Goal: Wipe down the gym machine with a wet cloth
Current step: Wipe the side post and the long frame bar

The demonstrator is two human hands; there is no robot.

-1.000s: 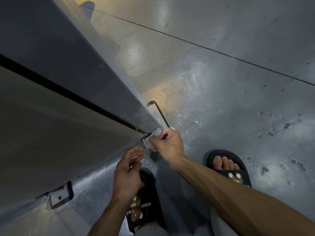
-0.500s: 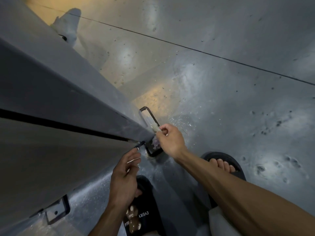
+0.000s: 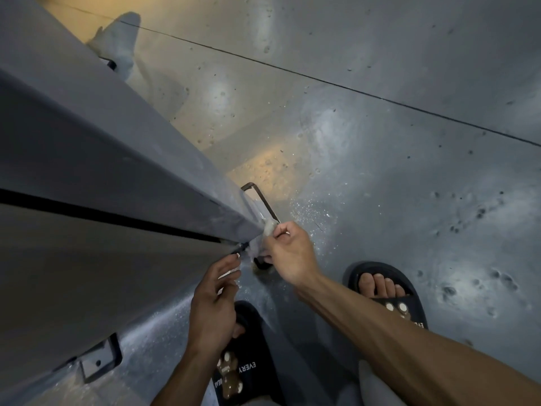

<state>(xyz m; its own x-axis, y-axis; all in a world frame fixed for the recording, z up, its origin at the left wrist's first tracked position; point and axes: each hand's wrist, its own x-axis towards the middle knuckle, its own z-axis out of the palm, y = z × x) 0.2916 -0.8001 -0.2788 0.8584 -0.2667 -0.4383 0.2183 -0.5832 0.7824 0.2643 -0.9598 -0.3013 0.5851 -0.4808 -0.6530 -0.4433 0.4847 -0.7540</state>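
Note:
A tall grey machine panel [image 3: 111, 171] fills the left of the head view, split by a dark seam. At its lower corner my right hand [image 3: 288, 253] grips a small pale wet cloth [image 3: 263, 232] and presses it against the corner edge. A dark metal foot bracket [image 3: 260, 200] sticks out from the panel's base just behind the cloth. My left hand [image 3: 215, 300] hovers just below the corner, fingers loosely curled, its fingertips close to the panel edge; whether it holds anything I cannot tell.
The grey concrete floor [image 3: 380, 171] is wet with droplets near the bracket. My feet in black sandals [image 3: 386, 291] stand right under my hands. Another floor bracket [image 3: 99, 358] sits at the lower left. A pale cloth-like shape [image 3: 120, 45] lies at the panel's far end.
My right hand with the cloth slid along the corner edge, out toward the bracket and back down to the corner. My left hand stayed close below. The view shifted slightly.

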